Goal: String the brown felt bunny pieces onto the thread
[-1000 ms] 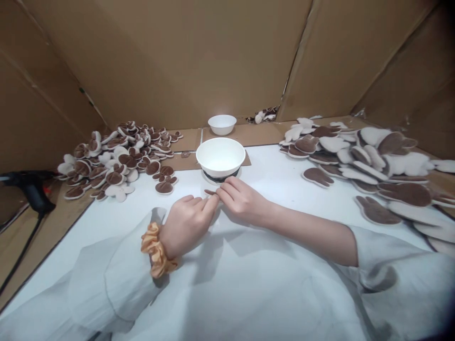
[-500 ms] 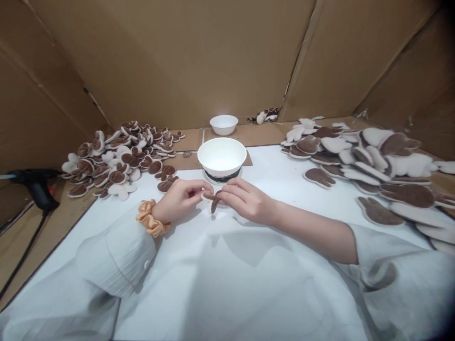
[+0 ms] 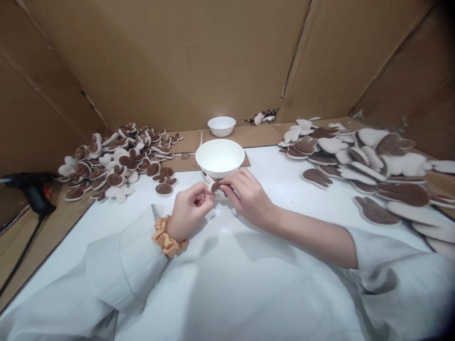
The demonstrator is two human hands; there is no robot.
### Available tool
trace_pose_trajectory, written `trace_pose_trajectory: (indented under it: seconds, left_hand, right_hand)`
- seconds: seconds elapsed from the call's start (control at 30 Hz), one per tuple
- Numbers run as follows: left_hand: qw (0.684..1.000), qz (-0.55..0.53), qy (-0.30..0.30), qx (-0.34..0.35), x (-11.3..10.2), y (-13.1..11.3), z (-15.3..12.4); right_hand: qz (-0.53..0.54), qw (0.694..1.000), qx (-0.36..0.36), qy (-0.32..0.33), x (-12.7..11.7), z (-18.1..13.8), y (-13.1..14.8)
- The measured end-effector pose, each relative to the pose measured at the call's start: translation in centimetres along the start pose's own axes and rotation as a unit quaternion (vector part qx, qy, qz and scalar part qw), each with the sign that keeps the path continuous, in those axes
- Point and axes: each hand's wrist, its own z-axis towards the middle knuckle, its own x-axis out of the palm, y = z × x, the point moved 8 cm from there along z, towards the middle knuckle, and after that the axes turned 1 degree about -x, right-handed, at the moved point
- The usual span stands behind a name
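Between my two hands, just in front of the larger white bowl (image 3: 220,161), is a small brown-and-cream plush piece (image 3: 213,185). My left hand (image 3: 192,206) pinches its left side between thumb and fingers. On its other side, the fingers of my right hand (image 3: 250,196) are closed on the brown part. My fingers cover much of the piece, so its full outline is hidden. The larger bowl stands on a dark round base that is partly hidden behind my hands.
Small brown-and-cream plush pieces (image 3: 115,161) are heaped at left. Larger rabbit-head-shaped plush pieces (image 3: 355,158) are piled at right. A smaller white bowl (image 3: 221,126) stands behind, near the cardboard wall (image 3: 177,61). A black glue gun (image 3: 33,194) with a cord sits at far left.
My left hand has turned and come nearer to me. The plush piece now shows more of its cream side. My right hand stays closed on it, with its fingers shifted slightly.
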Motion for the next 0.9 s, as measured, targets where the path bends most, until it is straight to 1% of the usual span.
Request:
trace_pose_trajectory:
  seconds: [0.07,0.1,0.13,0.17,0.23,0.3,0.33,0.37,0.4,0.43,0.47,0.57,0.6,0.63,0.8,0.9]
  left_hand:
    - [0.993,0.088,-0.038,0.063,-0.4,-1.1,-0.4]
    - [0.983,0.14,-0.057,0.109,-0.5,-1.8,-0.7]
    - [0.964,0.197,-0.071,0.162,-0.5,-2.7,-1.0]
    - [0.938,0.257,-0.078,0.218,-0.3,-3.6,-1.4]
    - [0.869,0.37,-0.071,0.322,0.6,-5.1,-2.3]
    - [0.803,0.452,-0.052,0.385,1.4,-5.9,-2.9]
    - [0.778,0.477,-0.046,0.405,1.6,-6.2,-3.1]
    - [0.763,0.491,-0.044,0.418,1.7,-6.5,-3.1]
    - [0.76,0.495,-0.043,0.42,1.6,-6.6,-3.0]
    - [0.77,0.488,-0.04,0.409,1.4,-6.6,-2.7]
    - [0.791,0.471,-0.033,0.388,1.2,-6.4,-2.3]
    - [0.879,0.386,0.006,0.281,0.2,-5.1,-0.6]
    - [0.9,0.359,0.025,0.246,0.0,-4.5,-0.2]
    - [0.914,0.337,0.047,0.22,-0.1,-4.1,0.2]
    - [0.95,0.241,0.146,0.135,-0.4,-3.3,1.3]
    - [0.966,0.146,0.203,0.059,-0.6,-2.4,2.0]
  right_hand:
    - [-0.009,1.0,0.012,0.015,0.2,0.0,-0.1]
    - [-0.014,0.999,0.016,0.024,0.4,0.0,-0.1]
    - [-0.02,0.999,0.02,0.035,0.6,0.0,-0.1]
    - [-0.028,0.998,0.021,0.047,0.8,-0.1,0.0]
    - [-0.049,0.996,0.016,0.068,1.2,-0.1,0.1]
    - [-0.075,0.994,-0.004,0.082,1.5,-0.2,0.4]
    - [-0.088,0.992,-0.02,0.087,1.6,-0.2,0.7]
    - [-0.102,0.99,-0.04,0.092,1.7,-0.2,0.9]
    - [-0.114,0.987,-0.061,0.096,1.8,-0.3,1.2]
    - [-0.124,0.984,-0.082,0.101,2.0,-0.3,1.5]
    - [-0.131,0.981,-0.099,0.105,2.1,-0.4,1.6]
    - [-0.139,0.974,-0.137,0.118,2.4,-0.7,1.8]
    - [-0.14,0.971,-0.149,0.121,2.5,-0.8,1.9]
    - [-0.141,0.968,-0.164,0.124,2.6,-0.9,2.0]
    - [-0.148,0.953,-0.239,0.113,2.5,-1.4,3.0]
    - [-0.143,0.95,-0.263,0.087,2.0,-1.5,3.4]
